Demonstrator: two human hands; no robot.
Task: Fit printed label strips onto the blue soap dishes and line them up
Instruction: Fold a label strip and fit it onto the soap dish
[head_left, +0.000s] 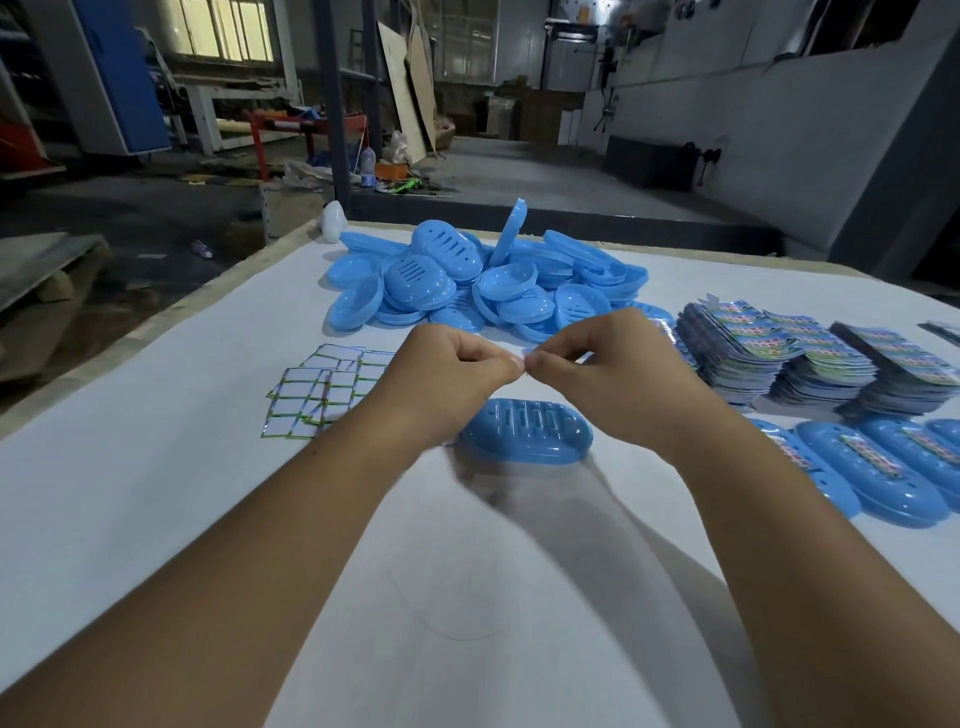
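Note:
One blue soap dish (527, 431) lies on the white table, slots facing up, just below my hands. My left hand (441, 384) and my right hand (618, 379) meet above it, fingertips pinched together on something small and pale that I cannot make out. A heap of bare blue soap dishes (467, 280) lies behind. Stacks of printed label strips (810, 358) stand at the right. A row of labelled dishes (883, 467) runs along the right edge.
Small white sticker sheets with green borders (322, 389) are spread to the left of my hands. The table (156, 493) ends at a wooden edge on the far left. Behind is a dim workshop floor with boards and clutter.

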